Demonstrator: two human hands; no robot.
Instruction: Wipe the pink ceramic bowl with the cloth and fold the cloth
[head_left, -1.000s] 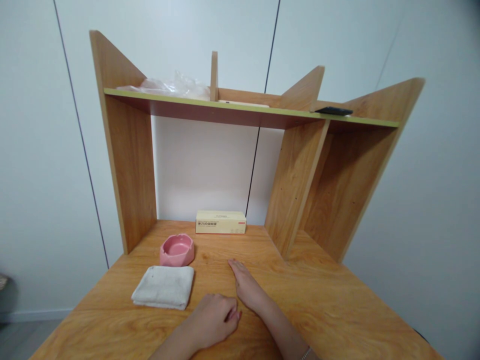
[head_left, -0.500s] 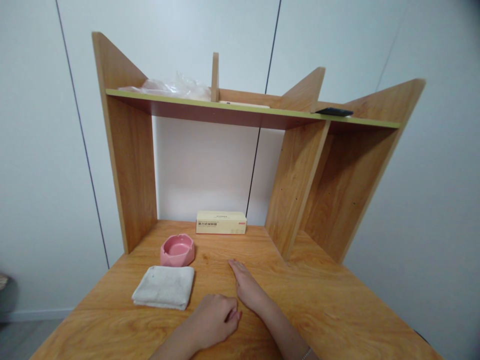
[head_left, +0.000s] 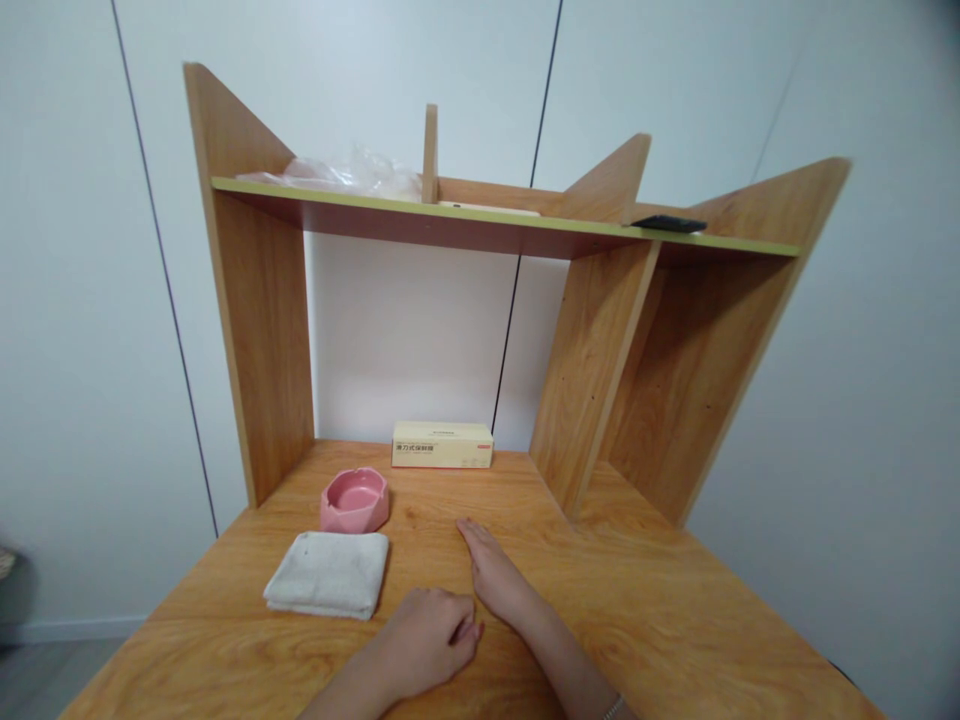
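My left hand (head_left: 433, 638) rests on the wooden desk (head_left: 675, 640) with its fingers curled into a loose fist, and nothing shows in it. Just to its right, my right hand (head_left: 491, 572) lies on its edge, fingers stretched forward and held together, holding nothing. A folded pale grey cloth (head_left: 328, 574) lies left of my left hand, apart from it. Right behind the cloth stands a pink faceted ashtray (head_left: 355, 500). Farther back, a cream cling film box (head_left: 442, 446) with dark lettering sits near the desk's rear edge. Neither hand touches these things.
A wooden shelf unit (head_left: 270, 330) rises from the back of the desk, with an upright divider (head_left: 600, 370) to the right. On its upper board lie a crumpled clear plastic bag (head_left: 352, 176) and a flat dark object (head_left: 669, 224). A white panelled wall (head_left: 420, 340) stands behind.
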